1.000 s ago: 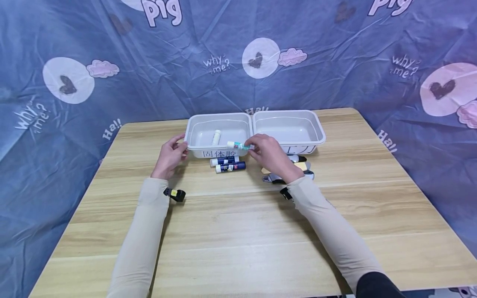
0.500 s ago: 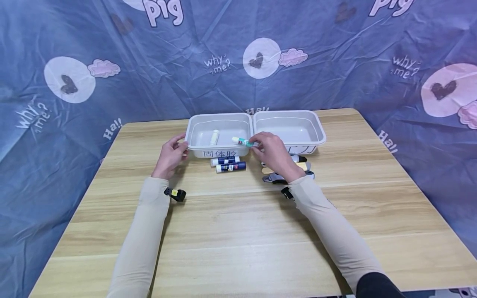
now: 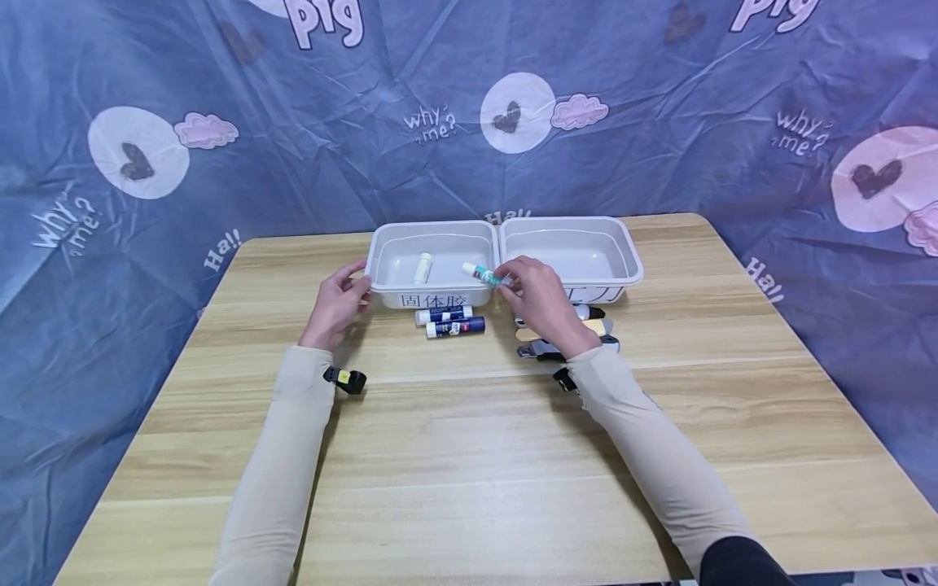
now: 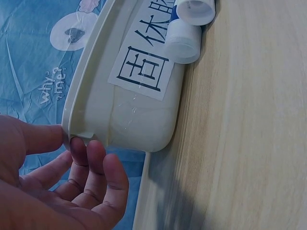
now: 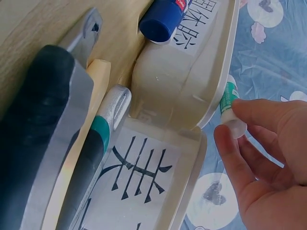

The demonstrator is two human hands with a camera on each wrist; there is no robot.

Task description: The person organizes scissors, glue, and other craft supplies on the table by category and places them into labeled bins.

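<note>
A: What is the right hand point(image 3: 538, 297) doing?

B: It pinches a green and white glue stick point(image 3: 480, 273) with its thumb and finger.

A: Where is that stick?

B: It is up over the right end of the left tub point(image 3: 391, 301), tipped a bit. One white end points left.

A: And the left hand point(image 3: 335, 308)?

B: That one pinches the same tub at its left front corner. The thumb is on the rim and fingertips tuck in under it.

A: Is anything inside that tub?

B: Yes, a white stick point(image 3: 422, 268) lies on the bottom.

A: What is in front?

B: Two blue glue sticks point(image 3: 455, 328) with white ends lie side by side on the wood table point(image 3: 469, 464).

A: What about the right tub point(image 3: 570, 248)?

B: It sits just beside the left one. Both have a paper label with big black writing. Three knives point(image 5: 36, 120) lie in front of it, and the right hand and arm hide parts of them from the head camera. Behind everything hangs a blue cloth point(image 3: 293, 155) with hearts and pink clouds.
</note>
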